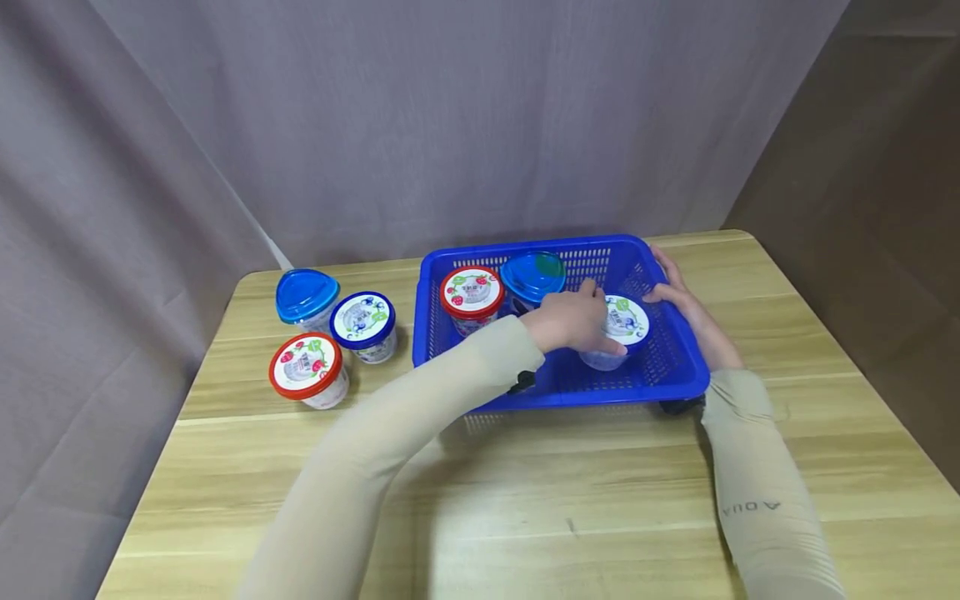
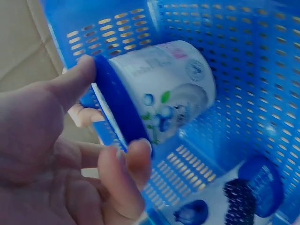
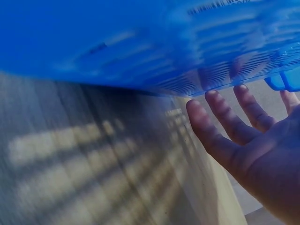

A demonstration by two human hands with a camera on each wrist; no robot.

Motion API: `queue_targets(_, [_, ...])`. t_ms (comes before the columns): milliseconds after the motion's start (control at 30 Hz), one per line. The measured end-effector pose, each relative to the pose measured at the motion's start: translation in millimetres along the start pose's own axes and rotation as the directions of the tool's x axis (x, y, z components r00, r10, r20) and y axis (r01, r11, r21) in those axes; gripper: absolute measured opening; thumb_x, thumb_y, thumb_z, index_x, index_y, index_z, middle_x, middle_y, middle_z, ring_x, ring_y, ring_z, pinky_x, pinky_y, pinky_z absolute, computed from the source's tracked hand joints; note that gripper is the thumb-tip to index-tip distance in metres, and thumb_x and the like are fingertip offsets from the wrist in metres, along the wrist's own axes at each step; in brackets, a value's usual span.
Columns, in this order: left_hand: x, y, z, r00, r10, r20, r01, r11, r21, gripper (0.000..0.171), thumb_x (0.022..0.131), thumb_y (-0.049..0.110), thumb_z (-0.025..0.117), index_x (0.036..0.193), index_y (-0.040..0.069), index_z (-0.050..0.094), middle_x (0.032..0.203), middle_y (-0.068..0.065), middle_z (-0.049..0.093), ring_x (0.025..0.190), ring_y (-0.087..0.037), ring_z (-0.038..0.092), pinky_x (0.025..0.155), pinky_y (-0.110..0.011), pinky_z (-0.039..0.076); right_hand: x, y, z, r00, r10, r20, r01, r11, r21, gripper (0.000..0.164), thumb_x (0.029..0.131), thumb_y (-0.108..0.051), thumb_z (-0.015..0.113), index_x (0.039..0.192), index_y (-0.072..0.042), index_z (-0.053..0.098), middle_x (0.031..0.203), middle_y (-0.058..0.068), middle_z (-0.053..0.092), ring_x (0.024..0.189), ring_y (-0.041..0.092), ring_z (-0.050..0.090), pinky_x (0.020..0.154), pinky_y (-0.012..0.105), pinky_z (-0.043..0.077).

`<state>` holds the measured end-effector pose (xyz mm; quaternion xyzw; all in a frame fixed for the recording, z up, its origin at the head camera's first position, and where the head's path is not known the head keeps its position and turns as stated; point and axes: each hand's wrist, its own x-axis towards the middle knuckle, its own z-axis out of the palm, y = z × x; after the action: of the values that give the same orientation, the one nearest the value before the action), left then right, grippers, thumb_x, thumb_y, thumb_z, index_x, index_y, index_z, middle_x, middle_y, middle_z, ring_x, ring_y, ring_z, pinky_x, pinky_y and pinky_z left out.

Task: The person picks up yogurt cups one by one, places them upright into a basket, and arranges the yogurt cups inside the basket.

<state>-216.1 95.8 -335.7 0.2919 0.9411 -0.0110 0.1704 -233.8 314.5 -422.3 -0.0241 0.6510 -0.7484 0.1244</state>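
My left hand (image 1: pixel 573 321) reaches into a blue plastic basket (image 1: pixel 558 400). Its thumb and fingers span the dark-blue lid of a white yogurt cup with blueberry print (image 2: pixel 171 96), which lies tilted in the basket's right part. In the head view, that hand partly covers the yogurt cup's lid (image 1: pixel 630 321). At the basket's right end my right hand (image 1: pixel 693 312) grips the rim, thumb over it and fingers along the outside. The fingers (image 3: pixel 222 115) touch the slotted wall in the right wrist view. A red-lidded cup (image 1: pixel 472 292) and a blue-lidded tub (image 1: pixel 534 275) sit inside, left of my left hand.
Left of the basket on the wooden table (image 1: pixel 495 517) stand a blue-lidded tub (image 1: pixel 306 296), a dark-blue-lidded cup (image 1: pixel 365 325) and a red-lidded cup (image 1: pixel 309 371). A grey curtain (image 1: pixel 465 125) hangs behind the table.
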Motion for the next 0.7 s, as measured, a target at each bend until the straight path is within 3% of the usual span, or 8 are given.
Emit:
queue_targets(100, [1.7,4.2,-1.9,0.999,-0.017,0.029,0.016,1.0,0.02,0.093,0.09,0.069,0.059,0.158,0.012,0.032,0.15,-0.002,0.034,0.111,-0.015,0.054,0.091,-0.036,0.048,0,0,1,1.0,-0.014,0.009,0.014,1.0,0.013,0.08,0.098,0.0,0.032,0.161,-0.039,0.001,0.165,0.002,0.005,0.132,0.018,0.032,0.093,0.018,0.045])
queue_targets(233, [4.3,7.5,-3.4,0.999,-0.025,0.035,0.023,0.999,0.039,0.078,0.092,0.065,0.059,0.152,0.018,0.046,0.158,-0.003,0.027,0.112,-0.015,0.055,0.089,-0.036,0.047,-8,-4,3,0.995,0.094,0.03,-0.095,0.995,0.038,0.076,0.101,-0.009,0.034,0.156,-0.054,0.006,0.163,0.004,0.007,0.122,0.019,0.043,0.09,0.03,0.051])
queue_targets(367, [6.7,7.5,-6.6,0.999,-0.033,0.03,0.032,0.999,0.025,0.067,0.093,0.063,0.059,0.146,0.022,0.053,0.162,-0.003,0.023,0.116,-0.017,0.055,0.091,-0.036,0.046,-13,-7,5,0.986,0.162,0.031,-0.164,0.985,0.057,0.072,0.103,-0.015,0.036,0.15,-0.064,0.01,0.165,0.0,0.004,0.128,0.028,0.039,0.089,0.041,0.052])
queue_targets(500, [10.7,6.8,-10.2,0.998,-0.065,0.02,0.065,0.998,0.002,0.061,0.094,0.061,0.06,0.144,0.027,0.056,0.163,-0.001,0.023,0.123,-0.018,0.053,0.094,-0.037,0.045,-3,-4,3,0.999,0.05,0.009,-0.05,0.998,0.04,0.08,0.099,-0.005,0.032,0.158,-0.05,0.003,0.167,-0.004,-0.003,0.143,0.027,0.023,0.102,0.031,0.045])
queue_targets(600, [13.2,7.1,-11.1,0.996,-0.086,0.0,0.086,0.996,-0.007,0.055,0.094,0.059,0.061,0.141,0.03,0.059,0.163,0.001,0.026,0.127,-0.019,0.052,0.095,-0.037,0.045,6,0,2,0.998,-0.059,-0.005,0.059,0.998,0.023,0.085,0.093,0.005,0.03,0.162,-0.032,-0.002,0.168,-0.003,-0.008,0.149,0.018,0.012,0.114,0.022,0.028])
queue_targets(700, [14.5,7.2,-11.6,0.995,-0.094,-0.018,0.093,0.995,-0.017,0.051,0.095,0.057,0.062,0.138,0.03,0.061,0.161,0.002,0.03,0.127,-0.02,0.053,0.096,-0.038,0.046,9,1,2,0.996,-0.088,-0.022,0.089,0.996,0.032,0.086,0.091,0.007,0.029,0.163,-0.029,-0.001,0.168,-0.002,-0.007,0.149,0.017,0.01,0.117,0.022,0.02])
